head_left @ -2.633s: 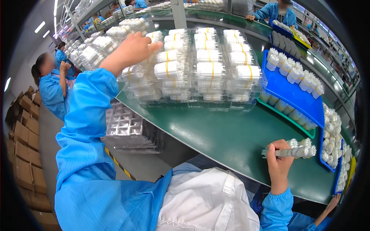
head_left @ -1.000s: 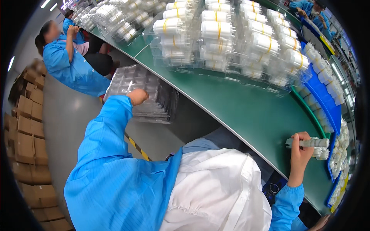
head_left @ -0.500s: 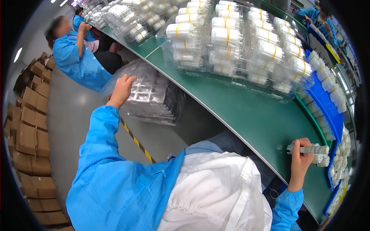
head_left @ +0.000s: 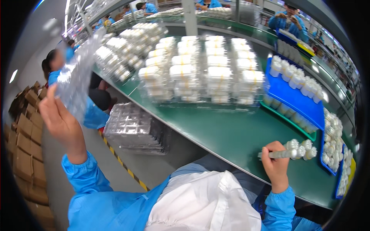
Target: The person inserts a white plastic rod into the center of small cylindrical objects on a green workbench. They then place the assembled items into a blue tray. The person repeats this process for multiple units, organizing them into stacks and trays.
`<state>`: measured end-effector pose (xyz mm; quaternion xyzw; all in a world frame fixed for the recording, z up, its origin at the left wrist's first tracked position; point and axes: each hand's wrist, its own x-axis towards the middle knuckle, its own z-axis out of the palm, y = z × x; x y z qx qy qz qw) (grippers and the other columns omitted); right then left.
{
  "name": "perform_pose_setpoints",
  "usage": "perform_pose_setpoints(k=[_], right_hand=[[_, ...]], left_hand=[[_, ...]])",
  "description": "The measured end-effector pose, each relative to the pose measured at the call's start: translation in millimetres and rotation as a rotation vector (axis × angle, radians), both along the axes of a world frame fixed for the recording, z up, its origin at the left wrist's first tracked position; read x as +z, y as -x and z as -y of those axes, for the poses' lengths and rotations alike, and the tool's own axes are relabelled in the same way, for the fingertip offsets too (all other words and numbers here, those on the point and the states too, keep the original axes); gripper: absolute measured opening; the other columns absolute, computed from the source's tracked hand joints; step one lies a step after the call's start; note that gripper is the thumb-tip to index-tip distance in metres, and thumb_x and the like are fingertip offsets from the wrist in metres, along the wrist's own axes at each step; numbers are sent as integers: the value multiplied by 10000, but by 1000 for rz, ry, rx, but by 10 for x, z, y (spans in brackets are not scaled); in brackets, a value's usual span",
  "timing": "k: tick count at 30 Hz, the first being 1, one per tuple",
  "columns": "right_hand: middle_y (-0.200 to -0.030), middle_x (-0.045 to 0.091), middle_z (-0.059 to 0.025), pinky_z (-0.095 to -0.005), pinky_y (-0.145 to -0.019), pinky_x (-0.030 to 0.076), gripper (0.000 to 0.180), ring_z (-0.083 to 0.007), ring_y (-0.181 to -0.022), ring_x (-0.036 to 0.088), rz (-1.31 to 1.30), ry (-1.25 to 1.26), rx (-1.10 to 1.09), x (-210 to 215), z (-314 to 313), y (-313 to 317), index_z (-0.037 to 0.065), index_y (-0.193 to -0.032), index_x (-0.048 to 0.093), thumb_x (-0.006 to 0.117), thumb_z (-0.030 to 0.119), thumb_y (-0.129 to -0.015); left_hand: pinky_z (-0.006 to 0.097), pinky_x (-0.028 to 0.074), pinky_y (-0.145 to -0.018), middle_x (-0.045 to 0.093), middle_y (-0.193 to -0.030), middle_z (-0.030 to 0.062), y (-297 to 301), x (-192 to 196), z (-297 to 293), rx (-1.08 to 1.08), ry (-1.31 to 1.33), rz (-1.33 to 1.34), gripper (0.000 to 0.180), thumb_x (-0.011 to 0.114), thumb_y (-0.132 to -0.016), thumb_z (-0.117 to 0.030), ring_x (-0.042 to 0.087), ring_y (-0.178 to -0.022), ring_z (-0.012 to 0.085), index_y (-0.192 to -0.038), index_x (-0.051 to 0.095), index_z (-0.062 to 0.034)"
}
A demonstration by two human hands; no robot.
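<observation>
Outside the near edge of the tabletop (head_left: 208, 133) | left hand (head_left: 63, 123) is holding a clear plastic tray (head_left: 77, 79), fingers nearly closed on its margin | inside that edge, at right | right hand (head_left: 276, 163) is gripping white cylinders (head_left: 293, 144), fingers curled round one

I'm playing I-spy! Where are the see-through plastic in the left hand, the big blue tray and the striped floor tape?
See-through plastic (head_left: 76, 81): head view, its blurry middle.
Big blue tray (head_left: 287, 91): head view, bare blue surface.
Striped floor tape (head_left: 123, 166): head view, middle of the strip.

Glossy clear-plastic tray (head_left: 78, 75), smooth shiny tabletop (head_left: 189, 123), matt cardboard boxes (head_left: 24, 148)
</observation>
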<state>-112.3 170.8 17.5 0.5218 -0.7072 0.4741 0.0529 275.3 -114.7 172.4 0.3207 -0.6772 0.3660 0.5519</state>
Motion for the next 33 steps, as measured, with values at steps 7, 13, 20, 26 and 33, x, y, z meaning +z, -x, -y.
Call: perform_pose_setpoints(k=[7,13,20,26,33], right_hand=[[-708,619,-113,-345,-510,455,126,-260,-566,602,-25,46,-12,40,-26,55,17,-762,621,740,0,-802],[-713,626,-83,-338,-502,473,147,-251,-562,620,-88,34,-17,39,-32,80,42,-751,618,761,17,-778],[-704,617,-74,-338,-495,469,158,-246,-556,613,-182,-42,-35,41,-28,77,52,-742,611,766,21,-757],[-699,609,-69,-345,-502,468,155,-247,-560,609,-153,-26,10,58,6,31,52,-750,615,764,11,-751],[-718,628,-79,-340,-513,468,135,-241,-580,610,-97,-33,3,54,-26,105,40,-761,618,749,16,-785]], left_hand=[[384,389,-760,542,-877,63,2155,334,-10,-535,214,396,442,599,-773,-18,533,-844,252,-1188,719,-113],[402,392,-766,529,-893,80,3189,-391,-182,-709,-150,658,486,570,-800,-11,550,-834,257,-1278,629,-75],[498,384,-1043,583,-1204,171,2844,-251,-385,-640,-301,497,401,638,-911,-142,552,-1149,332,-1295,586,-41],[478,409,-1007,631,-1032,133,1953,-301,134,-363,-551,565,316,613,-929,-88,580,-1050,332,-1245,623,-66],[394,416,-869,583,-867,109,2281,-276,200,-565,-266,398,233,618,-914,-21,566,-890,301,-1119,703,-92]])
